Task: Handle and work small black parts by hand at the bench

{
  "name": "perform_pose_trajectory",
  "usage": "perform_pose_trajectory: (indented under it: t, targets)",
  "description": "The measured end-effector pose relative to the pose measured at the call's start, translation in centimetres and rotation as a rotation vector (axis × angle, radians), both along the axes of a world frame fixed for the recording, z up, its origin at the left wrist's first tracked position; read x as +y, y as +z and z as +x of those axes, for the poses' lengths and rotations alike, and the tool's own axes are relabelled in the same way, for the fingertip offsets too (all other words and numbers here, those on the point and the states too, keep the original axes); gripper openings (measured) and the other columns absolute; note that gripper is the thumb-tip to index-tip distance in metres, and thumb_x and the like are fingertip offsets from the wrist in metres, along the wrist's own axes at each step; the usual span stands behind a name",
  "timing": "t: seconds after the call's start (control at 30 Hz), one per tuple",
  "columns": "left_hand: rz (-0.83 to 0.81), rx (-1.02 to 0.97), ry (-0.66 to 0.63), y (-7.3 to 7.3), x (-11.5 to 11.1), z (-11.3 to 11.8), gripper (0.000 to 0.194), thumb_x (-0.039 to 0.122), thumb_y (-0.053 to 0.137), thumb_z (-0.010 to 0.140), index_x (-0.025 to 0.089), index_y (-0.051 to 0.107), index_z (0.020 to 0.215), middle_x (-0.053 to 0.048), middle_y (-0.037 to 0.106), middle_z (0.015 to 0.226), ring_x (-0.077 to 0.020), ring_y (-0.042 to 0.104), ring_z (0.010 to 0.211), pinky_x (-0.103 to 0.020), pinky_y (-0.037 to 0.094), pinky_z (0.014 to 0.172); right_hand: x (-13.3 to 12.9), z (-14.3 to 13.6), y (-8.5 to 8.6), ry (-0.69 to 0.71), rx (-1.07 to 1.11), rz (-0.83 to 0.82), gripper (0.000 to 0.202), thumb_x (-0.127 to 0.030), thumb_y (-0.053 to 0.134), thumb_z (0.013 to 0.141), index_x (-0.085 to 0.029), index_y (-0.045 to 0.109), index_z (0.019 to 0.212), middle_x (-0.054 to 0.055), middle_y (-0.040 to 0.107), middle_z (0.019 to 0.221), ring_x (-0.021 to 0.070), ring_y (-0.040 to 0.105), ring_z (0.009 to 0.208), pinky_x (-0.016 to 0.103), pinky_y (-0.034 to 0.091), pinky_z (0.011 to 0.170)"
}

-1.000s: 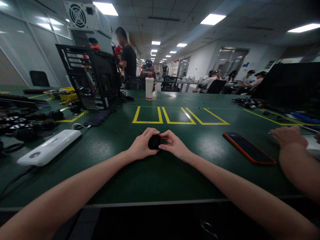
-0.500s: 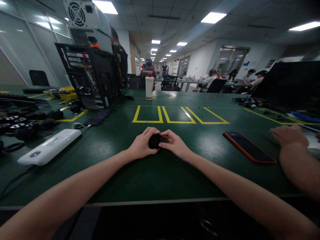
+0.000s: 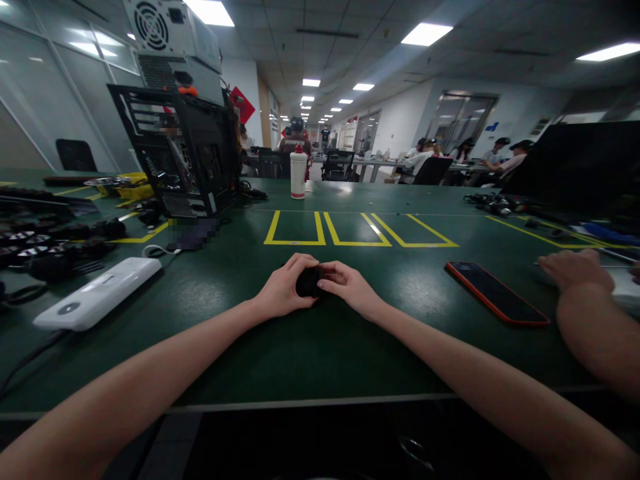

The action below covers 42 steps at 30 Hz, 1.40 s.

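A small dark object rests low over the green table, between my two hands; its details are too dark to make out. My left hand curves round its left side, thumb below and fingers above. From the right, my right hand grips the same object with thumb and fingers. Beyond the hands, yellow tape outlines mark the tabletop.
At left lie a white power strip and dark cables, with an open computer case behind. A white bottle stands far ahead. Right of me are an orange-edged phone and another person's hand.
The fingers and thumb of my right hand have shifted slightly on the dark object. A person behind the computer case has moved out of sight there.
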<state>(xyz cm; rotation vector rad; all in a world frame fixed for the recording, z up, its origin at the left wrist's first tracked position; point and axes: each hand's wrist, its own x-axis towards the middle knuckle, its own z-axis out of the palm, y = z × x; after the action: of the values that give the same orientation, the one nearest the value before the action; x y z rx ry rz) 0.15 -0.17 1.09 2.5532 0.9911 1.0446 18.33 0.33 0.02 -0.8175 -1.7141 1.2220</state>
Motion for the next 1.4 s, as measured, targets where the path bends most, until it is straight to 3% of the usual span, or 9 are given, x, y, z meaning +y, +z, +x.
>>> perform_pose_trajectory:
  t: [0.2,0.4,0.57,0.77,0.97,1.13,1.33,1.4]
  targets:
    - [0.007,-0.004,0.006,-0.15,0.09,-0.05,0.056,0.021,0.065,0.061,0.024,0.039,0.110,-0.004,0.045,0.112,-0.0211,0.048,0.104,-0.035,0.044,0.085,-0.03,0.16,-0.04,0.052,0.005,0.060,0.035,-0.020,0.069,0.062,-0.021,0.051,0.092,0.001,0.054,0.098,0.0170,0.054,0.099,0.036,0.042,0.089]
    - [0.007,-0.005,0.010,-0.11,0.07,0.04,0.056,0.021,0.065,0.060,0.024,0.039,0.109,-0.004,0.045,0.112,-0.0210,0.048,0.104,-0.035,0.043,0.086,-0.10,-0.23,0.03,-0.003,0.024,0.016,0.021,-0.029,0.061,0.071,-0.021,0.052,0.088,0.000,0.056,0.090,0.0143,0.057,0.086,0.034,0.046,0.081]
    - [0.001,-0.013,0.003,-0.07,0.00,0.03,0.055,0.020,0.065,0.060,0.025,0.040,0.108,-0.003,0.045,0.111,-0.0214,0.049,0.103,-0.036,0.043,0.085,0.05,-0.20,-0.08,-0.004,0.018,-0.018,0.032,-0.025,0.063,0.069,-0.021,0.050,0.098,0.003,0.055,0.097,0.0161,0.055,0.095,0.036,0.043,0.088]
    - [0.012,-0.009,-0.002,-0.17,0.11,-0.05,0.055,0.020,0.065,0.060,0.024,0.039,0.109,-0.004,0.044,0.112,-0.0212,0.047,0.105,-0.035,0.043,0.085,-0.14,0.03,-0.18,0.041,-0.003,0.034,0.037,-0.020,0.070,0.061,-0.022,0.049,0.092,0.000,0.051,0.100,0.0178,0.054,0.097,0.037,0.045,0.085]
    - [0.012,-0.006,0.006,-0.12,0.06,-0.04,0.056,0.022,0.066,0.060,0.024,0.039,0.109,-0.004,0.045,0.112,-0.0208,0.048,0.104,-0.035,0.044,0.085,-0.06,-0.20,-0.13,-0.013,-0.015,0.046,0.020,-0.029,0.059,0.072,-0.021,0.052,0.089,0.001,0.054,0.092,0.0155,0.055,0.089,0.036,0.045,0.083]
    - [0.014,-0.010,0.001,-0.06,-0.04,-0.07,0.054,0.022,0.065,0.060,0.023,0.040,0.108,-0.004,0.045,0.111,-0.0209,0.049,0.103,-0.034,0.044,0.085,0.08,-0.10,-0.04,-0.005,-0.007,-0.010,0.031,-0.026,0.062,0.070,-0.021,0.049,0.098,0.003,0.054,0.099,0.0167,0.054,0.096,0.037,0.043,0.088]
    - [0.014,-0.013,0.008,-0.18,0.11,-0.12,0.056,0.021,0.065,0.060,0.023,0.039,0.109,-0.004,0.044,0.112,-0.0210,0.048,0.104,-0.034,0.044,0.085,-0.03,0.12,-0.14,0.055,-0.016,0.028,0.039,-0.021,0.070,0.061,-0.022,0.048,0.093,0.001,0.050,0.100,0.0180,0.054,0.097,0.037,0.046,0.084]
    - [0.013,-0.012,0.012,-0.24,0.18,-0.10,0.056,0.021,0.065,0.060,0.023,0.039,0.109,-0.004,0.044,0.112,-0.0210,0.048,0.104,-0.034,0.043,0.086,-0.03,0.05,-0.19,0.045,-0.010,0.042,0.034,-0.023,0.068,0.063,-0.021,0.049,0.091,0.001,0.051,0.097,0.0173,0.054,0.095,0.036,0.045,0.083]
